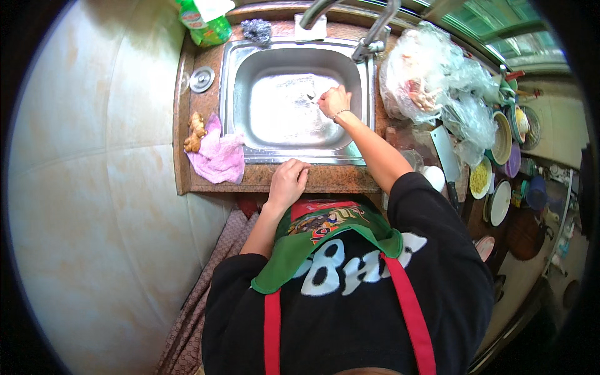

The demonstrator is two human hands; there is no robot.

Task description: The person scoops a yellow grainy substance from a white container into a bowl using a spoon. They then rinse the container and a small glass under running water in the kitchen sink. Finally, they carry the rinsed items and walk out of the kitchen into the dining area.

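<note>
My right hand (335, 100) reaches down into the stainless steel sink (243, 93), to the right of its middle. Its fingers are bent close together beside a small dark spot at the basin's bottom. Whether they grip anything there is hidden by the hand and the glare. My left hand (288, 182) rests with curled fingers on the granite counter edge (328, 179) in front of the sink, and nothing shows in it. The steel faucet (374, 35) stands at the back right of the sink. Shallow water or glare brightens the basin floor.
Ginger root (195, 133) and a pink cloth (219, 157) lie left of the sink. A strainer (202, 79), a scouring pad (256, 30) and a green bottle (206, 26) sit behind them. To the right are bagged raw poultry (417, 75), a cleaver (445, 152) and several dishes.
</note>
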